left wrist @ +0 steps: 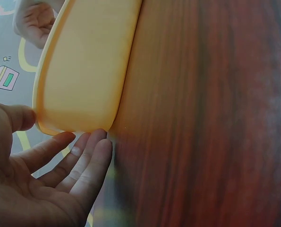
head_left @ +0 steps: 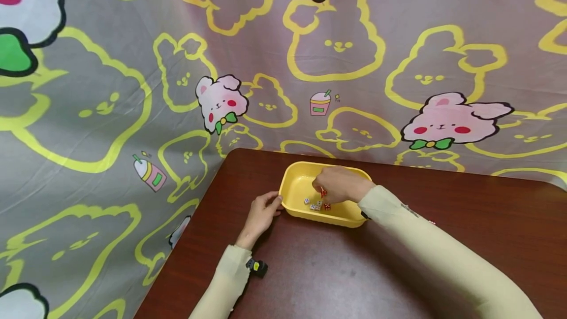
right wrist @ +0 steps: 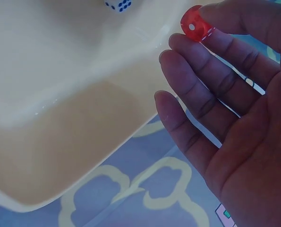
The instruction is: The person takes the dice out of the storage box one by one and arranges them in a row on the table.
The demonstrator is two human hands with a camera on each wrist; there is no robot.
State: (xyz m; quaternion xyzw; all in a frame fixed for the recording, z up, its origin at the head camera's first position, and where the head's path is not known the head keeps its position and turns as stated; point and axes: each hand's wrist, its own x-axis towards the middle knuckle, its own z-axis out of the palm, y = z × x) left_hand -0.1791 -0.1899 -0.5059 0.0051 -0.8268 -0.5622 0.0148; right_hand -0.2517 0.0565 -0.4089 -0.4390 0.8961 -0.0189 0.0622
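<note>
A yellow plastic tray (head_left: 325, 218) stands on the table with several white dice (head_left: 312, 207) and a red die (head_left: 327, 207) on its floor. My right hand (head_left: 340, 184) reaches over the tray and pinches another red die (right wrist: 194, 24) between thumb and fingertips; the other fingers are extended. At the tray's left end, my left hand (head_left: 261, 213) rests with its thumb against the rim and fairly straight fingertips touching the outer wall (left wrist: 74, 106). Part of the tray's right side is hidden by the right hand and sleeve.
The dark reddish-brown table (head_left: 345, 270) extends around the tray. A small red-and-white item (head_left: 431, 222) peeks out beyond the right sleeve. Patterned cloth (head_left: 354, 87) with cartoon animals hangs behind and to the left of the table.
</note>
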